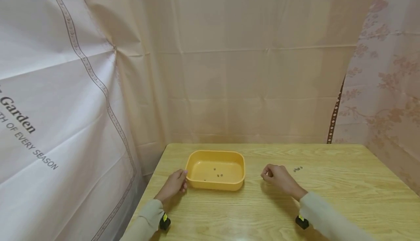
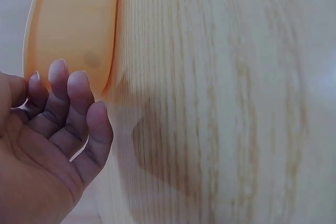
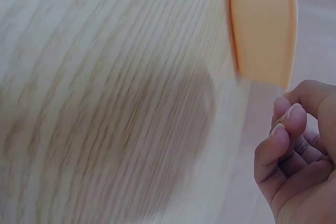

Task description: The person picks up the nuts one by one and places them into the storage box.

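From the head view, a yellow tray (image 1: 215, 169) sits on the wooden worktop (image 1: 262, 212), towards its far left part. A few small dark pieces (image 1: 218, 174) lie on the tray's floor. The left hand (image 1: 174, 185) rests on the worktop at the tray's left end, its fingers loosely bent and lying against or just beside the tray's near-left corner — they do not wrap round the rim. The right hand (image 1: 279, 178) lies on the worktop to the right of the tray, a clear gap between them, with its fingers curled in and the thumb meeting the fingertips. Whether something tiny is pinched there cannot be told from this view. A little cluster of dark pieces (image 1: 298, 169) lies on the worktop just beyond and to the right of that hand. Pale cloth hangs behind and to both sides of the worktop.

The left wrist view shows the palm turned up to the camera, fingers (image 2: 69, 103) together and gently bent, their tips at the tray's outer wall (image 2: 73, 24). Nothing lies in the palm.

The right wrist view is blurred over the wood grain. The fingers (image 3: 286, 129) are drawn in tight with the fingertips bunched together — no piece can be made out between them. The tray's end (image 3: 262, 24) shows beyond the hand, apart from it.
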{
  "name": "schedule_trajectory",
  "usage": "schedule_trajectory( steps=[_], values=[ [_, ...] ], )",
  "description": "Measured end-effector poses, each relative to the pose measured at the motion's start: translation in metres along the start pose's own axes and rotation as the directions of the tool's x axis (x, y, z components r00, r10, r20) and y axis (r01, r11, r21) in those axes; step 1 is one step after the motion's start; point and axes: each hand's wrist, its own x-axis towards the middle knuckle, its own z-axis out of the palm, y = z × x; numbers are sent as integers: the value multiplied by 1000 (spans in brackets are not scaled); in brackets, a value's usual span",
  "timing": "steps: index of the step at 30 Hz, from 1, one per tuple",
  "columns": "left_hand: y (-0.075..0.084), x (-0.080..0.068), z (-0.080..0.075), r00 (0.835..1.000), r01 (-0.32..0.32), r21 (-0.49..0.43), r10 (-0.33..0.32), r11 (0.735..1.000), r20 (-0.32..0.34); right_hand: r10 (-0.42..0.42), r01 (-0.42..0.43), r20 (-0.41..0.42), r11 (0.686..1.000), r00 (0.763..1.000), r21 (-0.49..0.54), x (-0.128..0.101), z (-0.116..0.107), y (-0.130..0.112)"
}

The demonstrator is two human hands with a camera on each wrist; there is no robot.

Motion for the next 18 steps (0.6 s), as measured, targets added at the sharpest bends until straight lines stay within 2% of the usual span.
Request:
schedule_trajectory(
  steps=[8, 18],
  values=[
    [-1, 1, 1, 1000, -7, -4, 7, 1000, -1, -14, 14, 4, 1000, 1000, 5, 4, 6, -13],
    [0, -1, 1, 1000, -1, -21, 1, 1000, -4, -22, 20, 31, 998, 999, 58, 6, 9, -25]
  ],
)
